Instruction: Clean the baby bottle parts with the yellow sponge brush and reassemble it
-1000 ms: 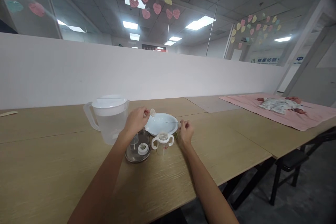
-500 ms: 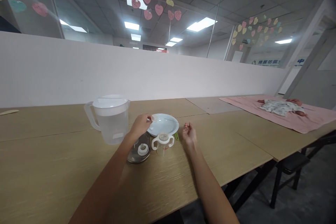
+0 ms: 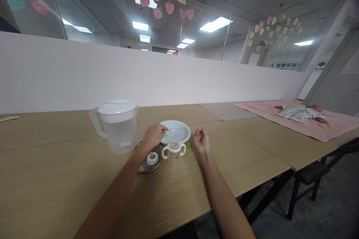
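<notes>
Over the left part of a pale blue-white bowl (image 3: 182, 134), my left hand (image 3: 155, 134) pinches a small whitish, see-through thing (image 3: 169, 130), too small to name. Below that hand, a baby-bottle teat with its white ring (image 3: 152, 158) sits on a round metal tray (image 3: 144, 167), partly behind my wrist. A clear baby bottle (image 3: 174, 153) with two white handles stands uncapped in front of the bowl. To the right of the bowl, my right hand (image 3: 201, 141) rests with its fingers curled in, with nothing seen in them. Something green (image 3: 188, 145) pokes out by the bowl's edge.
A lidded clear pitcher (image 3: 119, 129) with liquid stands left of the tray. On the right, a baby doll (image 3: 297, 114) in a patterned outfit lies on a pink cloth (image 3: 260, 115). A flat pale stick (image 3: 9, 118) lies far left. A low white wall (image 3: 159, 78) bounds the table behind.
My left hand has turned slightly and the small whitish thing has moved a little right, farther over the bowl. My right hand has hardly moved.
</notes>
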Motion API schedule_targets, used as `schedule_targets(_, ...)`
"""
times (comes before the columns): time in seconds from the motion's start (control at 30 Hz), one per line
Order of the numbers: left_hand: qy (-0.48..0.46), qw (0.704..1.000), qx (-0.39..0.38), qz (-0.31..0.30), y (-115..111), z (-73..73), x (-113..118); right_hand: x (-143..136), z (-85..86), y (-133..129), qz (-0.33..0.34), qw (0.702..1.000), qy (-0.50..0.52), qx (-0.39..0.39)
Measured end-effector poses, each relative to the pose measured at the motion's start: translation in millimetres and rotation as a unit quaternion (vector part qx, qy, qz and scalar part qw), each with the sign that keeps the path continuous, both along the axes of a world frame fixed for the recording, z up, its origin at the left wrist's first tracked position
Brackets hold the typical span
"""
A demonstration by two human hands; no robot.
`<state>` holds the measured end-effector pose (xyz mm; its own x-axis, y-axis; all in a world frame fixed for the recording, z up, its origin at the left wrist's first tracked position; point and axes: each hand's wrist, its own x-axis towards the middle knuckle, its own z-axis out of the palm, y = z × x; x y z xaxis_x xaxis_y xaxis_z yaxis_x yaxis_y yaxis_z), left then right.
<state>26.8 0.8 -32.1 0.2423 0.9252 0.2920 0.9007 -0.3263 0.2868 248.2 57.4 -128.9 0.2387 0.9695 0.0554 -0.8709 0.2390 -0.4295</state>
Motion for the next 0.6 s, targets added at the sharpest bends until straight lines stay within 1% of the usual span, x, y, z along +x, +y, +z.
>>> schedule_targets(0.1, 0.005, 1.000, -0.001, 0.004, -0.9, 0.9, 0.0, 1.7, -0.9, -0.3, 0.014, 0.999, 0.032, -0.007)
schedule_targets(0.27, 0.012, 1.000, 0.003, 0.006, -0.6, 0.6, -0.3, 1.6, -0.6, -0.4, 0.023, 0.998, 0.052, -0.013)
schedule_targets(0.43, 0.016, 1.000, 0.009, 0.002, -1.9, -0.4, 0.8, 0.0, 0.3, -0.6, 0.028, 0.998, 0.052, -0.023)
schedule_targets(0.6, 0.020, 1.000, 0.014, 0.000, -1.9, -1.5, 0.8, -0.5, 0.1, -0.7, 0.025, 0.999, 0.038, -0.018)
